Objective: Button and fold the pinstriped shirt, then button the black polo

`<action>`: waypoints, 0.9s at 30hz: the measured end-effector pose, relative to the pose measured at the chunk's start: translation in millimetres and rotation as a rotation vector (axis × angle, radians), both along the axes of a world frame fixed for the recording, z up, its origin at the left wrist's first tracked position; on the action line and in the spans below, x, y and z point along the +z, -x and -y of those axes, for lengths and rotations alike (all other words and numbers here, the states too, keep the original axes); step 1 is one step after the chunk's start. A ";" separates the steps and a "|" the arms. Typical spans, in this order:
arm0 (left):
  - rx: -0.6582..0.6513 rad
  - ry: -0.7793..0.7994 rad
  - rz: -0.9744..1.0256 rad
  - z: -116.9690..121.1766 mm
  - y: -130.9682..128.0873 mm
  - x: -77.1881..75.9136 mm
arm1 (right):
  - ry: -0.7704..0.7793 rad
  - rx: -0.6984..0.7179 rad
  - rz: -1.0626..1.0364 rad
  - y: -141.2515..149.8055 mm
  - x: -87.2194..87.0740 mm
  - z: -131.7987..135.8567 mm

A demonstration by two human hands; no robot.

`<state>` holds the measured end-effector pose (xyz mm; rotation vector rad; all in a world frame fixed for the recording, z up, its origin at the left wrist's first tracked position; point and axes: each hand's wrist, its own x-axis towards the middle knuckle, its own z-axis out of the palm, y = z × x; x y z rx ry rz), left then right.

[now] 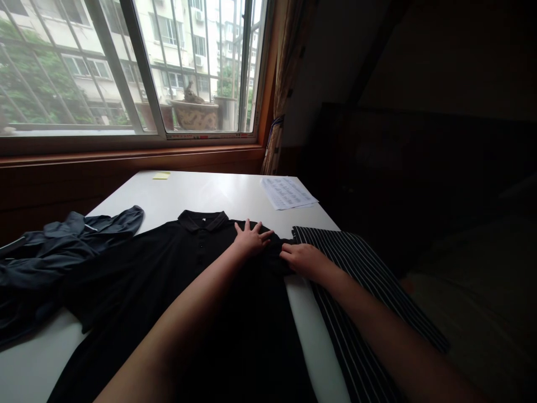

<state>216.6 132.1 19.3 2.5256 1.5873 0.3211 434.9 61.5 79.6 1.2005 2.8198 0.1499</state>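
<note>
A black polo shirt [168, 280] lies spread front side up, its collar toward the window. My left hand [250, 239] presses flat on the shirt near the shoulder on the right, fingers spread apart. At the end of the sleeve on that side, my right hand [302, 259] has its fingers closed on the black cloth. The fingertips of that hand are partly hidden from view. Beside and partly under my right forearm is a dark striped cloth [356, 263], which hangs over the table's right edge.
The white table [201, 190] stands below a barred window [197, 67]. A crumpled dark blue garment [50, 257] lies at the left. Printed sheets [287, 192] rest at the back right, and a yellow sticky note [161, 175] at the back left. A tied curtain [279, 106] hangs behind.
</note>
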 end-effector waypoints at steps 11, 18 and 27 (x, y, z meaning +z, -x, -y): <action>0.054 0.016 0.048 -9.9 -4.4 -9.5 | -0.107 0.048 0.014 -13.0 -3.9 25.9; 0.075 -0.041 0.081 -1.9 -4.9 -15.0 | -0.096 -0.060 -0.172 -2.6 9.1 39.5; -0.030 -0.061 0.174 4.4 24.9 4.7 | 0.135 0.044 -0.259 1.1 -21.2 57.2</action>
